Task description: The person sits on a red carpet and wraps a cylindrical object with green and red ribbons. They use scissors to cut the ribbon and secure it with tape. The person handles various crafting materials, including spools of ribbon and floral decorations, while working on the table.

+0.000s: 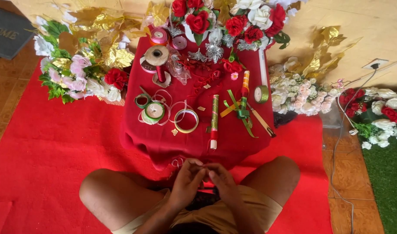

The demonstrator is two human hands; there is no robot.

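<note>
Both hands meet over the lap at 6 o'clock, fingertips pinched together on something small; it may be a thin clear loop of ribbon (177, 163) that shows just beside the knuckles, but what exactly sits between the fingers is too small to tell. The left hand (187, 180) is curled narrow, thumb against fingers; the right hand (220, 180) is likewise curled and touches the left at the tips.

As a judgement, the step in hand looks like fine finger work, twisting or knotting a small piece, done close to the body and off the table. The next move would call for a steady pinch and a reach forward to whichever supply is wanted.

Outward, at 12 o'clock from the hands, a low table under a red cloth (142, 130) holds the supplies: a gold ribbon ring (186, 121) near its front edge, a green ribbon spool (154, 111) to the ring's 9 o'clock, a wrapped stick (214, 121) to its 3 o'clock, and a green bow (242, 113) beyond that. A twine spool (157, 56) stands further back. Red roses (197, 19) lie at the far edge, pink and white flowers (77, 71) at 10 o'clock, pale flowers (300, 97) at 2 o'clock. A red mat (47, 151) covers the floor
</note>
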